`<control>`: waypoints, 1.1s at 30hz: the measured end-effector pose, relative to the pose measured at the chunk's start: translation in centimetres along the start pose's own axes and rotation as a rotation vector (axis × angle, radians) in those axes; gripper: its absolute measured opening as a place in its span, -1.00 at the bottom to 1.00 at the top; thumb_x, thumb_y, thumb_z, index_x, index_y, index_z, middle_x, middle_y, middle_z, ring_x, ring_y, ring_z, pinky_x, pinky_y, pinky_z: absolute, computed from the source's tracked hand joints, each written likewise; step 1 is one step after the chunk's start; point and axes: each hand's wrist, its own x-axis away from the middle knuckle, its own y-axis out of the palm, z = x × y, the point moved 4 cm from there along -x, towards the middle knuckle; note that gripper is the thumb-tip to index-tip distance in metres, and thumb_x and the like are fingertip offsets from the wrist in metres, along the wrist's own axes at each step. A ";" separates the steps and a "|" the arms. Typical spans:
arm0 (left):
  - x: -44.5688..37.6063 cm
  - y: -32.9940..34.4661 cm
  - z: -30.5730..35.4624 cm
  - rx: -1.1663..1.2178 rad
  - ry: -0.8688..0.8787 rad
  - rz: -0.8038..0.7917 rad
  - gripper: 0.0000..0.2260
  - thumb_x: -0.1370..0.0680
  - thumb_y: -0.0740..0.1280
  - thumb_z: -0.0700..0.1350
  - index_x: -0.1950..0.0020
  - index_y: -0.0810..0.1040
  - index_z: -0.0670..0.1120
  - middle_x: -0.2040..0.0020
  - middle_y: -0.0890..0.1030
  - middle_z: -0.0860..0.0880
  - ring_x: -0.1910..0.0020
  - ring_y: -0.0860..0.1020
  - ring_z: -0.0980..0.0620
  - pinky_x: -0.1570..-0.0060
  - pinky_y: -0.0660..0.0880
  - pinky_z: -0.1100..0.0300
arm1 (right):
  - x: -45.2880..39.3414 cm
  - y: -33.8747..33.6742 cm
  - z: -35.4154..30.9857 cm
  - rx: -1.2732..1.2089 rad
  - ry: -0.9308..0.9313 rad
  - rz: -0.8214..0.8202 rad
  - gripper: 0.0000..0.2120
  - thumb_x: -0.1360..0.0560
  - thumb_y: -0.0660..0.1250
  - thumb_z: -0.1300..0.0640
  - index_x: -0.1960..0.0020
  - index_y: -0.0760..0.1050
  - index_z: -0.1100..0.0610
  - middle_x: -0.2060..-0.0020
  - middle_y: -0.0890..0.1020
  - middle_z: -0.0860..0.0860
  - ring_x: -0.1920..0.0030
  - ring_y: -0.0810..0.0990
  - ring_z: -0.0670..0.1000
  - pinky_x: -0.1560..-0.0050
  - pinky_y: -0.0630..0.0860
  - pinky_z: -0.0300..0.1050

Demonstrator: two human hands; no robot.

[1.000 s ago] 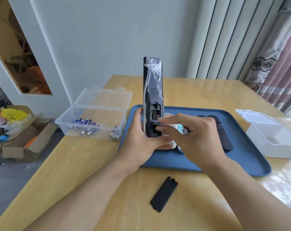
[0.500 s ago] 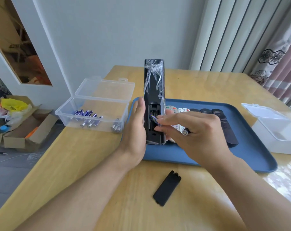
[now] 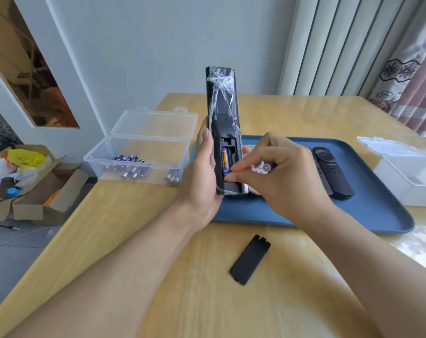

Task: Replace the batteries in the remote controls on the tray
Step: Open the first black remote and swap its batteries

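Closest to the person, a flat black battery cover lies alone on the wooden table. Past it, at about 12 o'clock, sits a blue tray.

Over the near edge of the tray, the left hand holds a long black remote standing straight up, back side showing. Its fingers wrap round the lower part from the left. Crinkly clear plastic is stuck on the top of the remote. The little battery space is open, and one battery with blue and orange on it sits inside on the left.

The right hand comes in from 3 o'clock. Its fingertips are at the bottom of that battery, touching it, I think. The other fingers are curled round a second battery, and only its silver end peeks out.

Further right on the tray lie two dark remotes side by side. A white remote is mostly hidden behind the hands.

At 10 o'clock is a clear box with its lid up and loose batteries inside. At 2 o'clock is a white box, also open. Off the table at 9 o'clock, a cardboard box full of stuff sits on the floor.
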 end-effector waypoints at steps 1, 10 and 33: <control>0.1 0.0 0.1 -0.004 0.025 -0.007 -0.58 -0.72 0.00 0.17 -0.57 0.29 0.17 -0.47 0.49 -0.09 -0.21 0.57 -0.08 -0.22 0.52 -0.04 | 0.0 0.0 0.1 -0.028 0.073 0.003 -0.85 -0.27 0.66 0.03 0.28 0.68 -0.05 0.32 0.57 -0.12 0.23 0.61 -0.01 0.05 0.59 0.14; 0.4 0.0 0.0 -0.120 0.097 -0.010 -0.62 -0.75 0.00 0.04 -0.57 0.24 0.26 -0.23 0.61 -0.12 -0.03 0.64 -0.03 0.12 0.60 0.12 | 0.3 0.5 1.3 -0.262 0.481 -0.122 -0.56 -0.23 0.69 0.17 0.33 0.38 0.13 0.54 0.46 -0.05 -0.07 0.62 -0.36 -0.04 0.61 -0.12; 0.1 -0.6 1.1 -0.086 0.084 0.013 -0.56 -0.69 0.06 -0.26 -0.48 0.43 0.10 -0.18 0.65 -0.17 0.08 0.59 -0.08 0.13 0.61 0.12 | -1.0 -1.5 0.5 -0.488 0.379 -0.166 -0.92 -0.62 0.32 0.19 -0.10 0.52 0.16 -0.02 0.74 -0.02 0.03 0.67 -0.09 0.03 0.48 -0.37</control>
